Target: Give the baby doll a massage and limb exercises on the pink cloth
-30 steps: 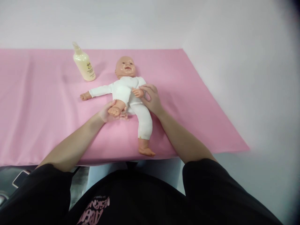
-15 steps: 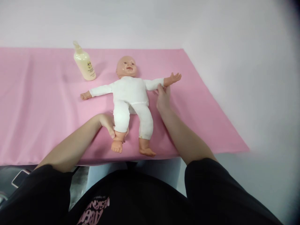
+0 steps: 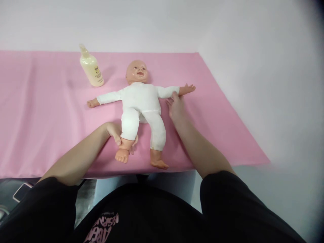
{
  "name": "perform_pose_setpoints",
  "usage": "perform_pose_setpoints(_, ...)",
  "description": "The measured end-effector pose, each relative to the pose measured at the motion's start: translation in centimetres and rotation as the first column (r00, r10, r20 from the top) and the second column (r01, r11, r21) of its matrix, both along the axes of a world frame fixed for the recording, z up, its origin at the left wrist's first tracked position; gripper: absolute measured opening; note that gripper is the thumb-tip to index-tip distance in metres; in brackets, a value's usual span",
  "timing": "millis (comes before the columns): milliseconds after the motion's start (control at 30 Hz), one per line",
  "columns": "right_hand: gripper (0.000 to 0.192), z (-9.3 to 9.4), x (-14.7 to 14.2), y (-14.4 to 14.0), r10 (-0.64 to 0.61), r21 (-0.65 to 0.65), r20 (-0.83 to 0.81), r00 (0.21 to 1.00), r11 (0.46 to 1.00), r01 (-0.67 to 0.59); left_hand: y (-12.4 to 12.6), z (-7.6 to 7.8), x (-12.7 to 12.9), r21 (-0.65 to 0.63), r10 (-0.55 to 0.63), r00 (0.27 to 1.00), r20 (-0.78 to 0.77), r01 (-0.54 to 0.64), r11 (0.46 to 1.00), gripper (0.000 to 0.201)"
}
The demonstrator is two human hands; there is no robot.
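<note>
A baby doll point(image 3: 141, 96) in a white suit lies on its back, its arms spread wide. My left hand point(image 3: 115, 132) is wrapped round the doll's lower leg on the left, with the thumb in front and fingertips showing past the ankle. That leg is slightly raised, its foot point(image 3: 122, 156) pointing toward me. At the doll's right-side arm, my right hand point(image 3: 176, 107) grips near the wrist from below. Some of its fingers are loosely curled, and part of the grip is hidden behind the sleeve.
A pale yellow pump bottle point(image 3: 92, 71) stands left of the doll's head. Pink cloth point(image 3: 48, 111) covers the table, its front edge close to my body. A white wall point(image 3: 162, 23) rises behind. A phone-like device point(image 3: 22, 192) lies below the table at the lower left.
The leg in my left hand has swung a little left and up. My right hand has shifted slightly right along the doll's arm, and the doll's hand is turned a bit differently.
</note>
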State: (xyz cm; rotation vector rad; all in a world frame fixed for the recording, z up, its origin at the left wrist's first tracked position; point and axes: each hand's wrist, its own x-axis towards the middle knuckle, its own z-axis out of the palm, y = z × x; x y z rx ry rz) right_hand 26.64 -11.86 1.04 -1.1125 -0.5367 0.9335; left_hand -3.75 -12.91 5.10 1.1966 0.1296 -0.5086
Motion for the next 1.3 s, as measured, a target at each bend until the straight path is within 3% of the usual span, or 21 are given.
perform_pose_setpoints(67, 0.041, 0.1, -0.2, -0.4, -0.054, 0.024, 0.062, 0.997, 0.998, 0.053, 0.1, -0.9, -0.3, -0.022, 0.051, 0.997, 0.06, -0.05, 0.999, 0.068)
perform_pose_setpoints(133, 0.04, 0.3, -0.4, -0.7, -0.071, 0.08, 0.163, 0.984, 0.995, 0.058, 0.1, -2.1, -0.7, -0.058, 0.202, 0.968, 0.15, -0.195, 0.979, 0.072)
perform_pose_setpoints(233, 0.04, 0.7, -0.7, -1.3, -0.059, 0.201, 0.357, 0.932, 0.979, -0.016, 0.3, -3.6, -1.1, -0.177, 0.51, 0.827, 0.235, -0.48, 0.859, 0.077)
perform_pose_setpoints(333, 0.045, 0.5, -0.8, -1.4, -0.058, 0.275, 0.523, 0.85, 0.956, -0.104, 0.4, -3.4, -0.8, -0.281, 0.668, 0.722, 0.18, -0.613, 0.738, 0.076)
perform_pose_setpoints(400, 0.049, 0.0, -0.7, -1.2, -0.063, 0.291, 0.643, 0.763, 0.942, -0.167, 0.4, -2.5, -0.2, -0.343, 0.753, 0.65, 0.106, -0.687, 0.641, 0.071)
perform_pose_setpoints(500, 0.048, -0.9, -0.5, -0.9, -0.11, 0.311, 0.831, 0.546, 0.905, -0.292, 0.1, -1.2, 0.5, -0.418, 0.83, 0.558, 0.011, -0.751, 0.511, 0.062)
perform_pose_setpoints(600, 0.044, -1.2, -0.4, -0.9, -0.136, 0.273, 0.929, 0.344, 0.88, -0.388, -0.1, -0.8, 0.6, -0.44, 0.846, 0.532, -0.018, -0.765, 0.471, 0.057)
perform_pose_setpoints(700, 0.042, -0.9, -0.5, -1.1, -0.112, 0.224, 0.951, 0.289, 0.893, -0.39, 0.3, -1.5, 0.3, -0.406, 0.825, 0.564, 0.006, -0.753, 0.518, 0.057)
perform_pose_setpoints(800, 0.042, -0.7, -0.4, -1.2, -0.1, 0.223, 0.944, 0.315, 0.897, -0.382, 0.9, -2.7, -0.5, -0.334, 0.756, 0.647, 0.098, -0.694, 0.637, 0.061)
perform_pose_setpoints(933, 0.047, -1.4, 0.0, -0.6, -0.102, 0.272, 0.902, 0.42, 0.889, -0.369, 1.2, -3.7, -1.2, -0.217, 0.561, 0.796, 0.228, -0.52, 0.826, 0.07)
perform_pose_setpoints(1067, 0.055, -2.8, 0.8, 0.7, -0.097, 0.31, 0.804, 0.587, 0.91, -0.275, 0.5, -2.3, -0.9, -0.165, 0.24, 0.951, 0.196, -0.209, 0.964, 0.077)
perform_pose_setpoints(1133, 0.058, -3.5, 1.2, 1.3, -0.092, 0.314, 0.74, 0.666, 0.923, -0.222, 0.1, -1.1, -0.5, -0.124, 0.111, 0.989, 0.099, -0.098, 0.987, 0.075)
perform_pose_setpoints(1233, 0.061, -4.2, 2.0, 2.0, -0.089, 0.302, 0.651, 0.754, 0.942, -0.149, -0.6, 0.3, -0.2, 0.001, 0.08, 0.996, -0.034, -0.08, 0.997, 0.073)
perform_pose_setpoints(1300, 0.061, -4.5, 2.5, 2.2, -0.078, 0.295, 0.609, 0.789, 0.946, -0.133, -1.1, 0.6, -0.2, 0.057, 0.131, 0.99, -0.047, -0.128, 0.99, 0.067)
